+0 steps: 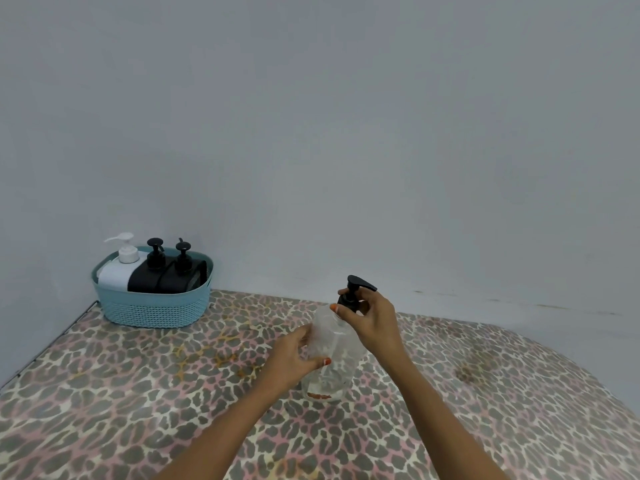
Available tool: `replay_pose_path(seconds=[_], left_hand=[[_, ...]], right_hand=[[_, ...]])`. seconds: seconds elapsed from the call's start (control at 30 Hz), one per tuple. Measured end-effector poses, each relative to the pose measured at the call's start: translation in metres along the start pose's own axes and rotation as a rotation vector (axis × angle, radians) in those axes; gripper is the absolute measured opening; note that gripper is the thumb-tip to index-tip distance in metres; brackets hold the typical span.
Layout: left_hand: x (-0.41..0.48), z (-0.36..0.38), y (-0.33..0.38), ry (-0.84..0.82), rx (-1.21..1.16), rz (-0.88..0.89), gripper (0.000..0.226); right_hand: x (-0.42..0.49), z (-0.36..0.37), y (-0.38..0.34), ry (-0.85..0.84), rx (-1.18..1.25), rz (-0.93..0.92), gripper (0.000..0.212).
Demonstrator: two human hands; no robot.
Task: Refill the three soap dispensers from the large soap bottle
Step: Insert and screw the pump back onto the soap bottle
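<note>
We could not make out much of the clear bottle (334,341) through its own see-through wall: the leopard-print cloth (138,393) showed through it, its edges blurred into the pattern, and the left hand (294,358) covered part of its left side. Whether its base touched the cloth or hung just above it, we could not tell. Both forearms ran out of the bottom of the view. In the far left corner against the grey wall (346,133) stood a light blue basket (156,311), whose wall hid the lower halves of the white dispenser (116,273) and the two black dispensers (147,277) (178,280) packed side by side in it; a further dark shape at the basket's right end was too unclear for us to name. The bottle stood near the middle of the cloth, well apart from the basket, tilted with its top leaning away and to the right. It looked almost empty, with only a thin orange-brown trace at the bottom, and it carried a black pump (356,289) whose spout pointed right. The left hand's fingers curled round the bottle's middle, the thumb pressed across its front. The right hand (374,323) pinched the pump's collar at the neck between thumb and curled fingers.
</note>
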State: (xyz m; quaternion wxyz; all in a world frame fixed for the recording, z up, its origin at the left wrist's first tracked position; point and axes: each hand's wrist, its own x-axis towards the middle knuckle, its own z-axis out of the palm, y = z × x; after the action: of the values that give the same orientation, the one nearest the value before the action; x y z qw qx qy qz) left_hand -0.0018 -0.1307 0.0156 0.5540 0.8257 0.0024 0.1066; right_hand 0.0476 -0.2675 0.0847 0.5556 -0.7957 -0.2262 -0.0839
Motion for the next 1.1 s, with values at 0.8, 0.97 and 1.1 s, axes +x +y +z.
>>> replay_pose_path(seconds=[0.8, 0.97, 1.1], left_hand=[[-0.012, 0.020, -0.033, -0.061, -0.007, -0.146, 0.068], [-0.008, 0.022, -0.040, -0.067, -0.012, -0.164, 0.062], [0.001, 0.030, -0.032, -0.062, -0.015, -0.141, 0.061]], right_hand=[[-0.080, 0.029, 0.089, -0.184, 0.159, 0.400, 0.092], [-0.080, 0.033, 0.096, -0.120, 0.056, 0.388, 0.076], [-0.074, 0.021, 0.095, -0.078, 0.028, 0.354, 0.066]])
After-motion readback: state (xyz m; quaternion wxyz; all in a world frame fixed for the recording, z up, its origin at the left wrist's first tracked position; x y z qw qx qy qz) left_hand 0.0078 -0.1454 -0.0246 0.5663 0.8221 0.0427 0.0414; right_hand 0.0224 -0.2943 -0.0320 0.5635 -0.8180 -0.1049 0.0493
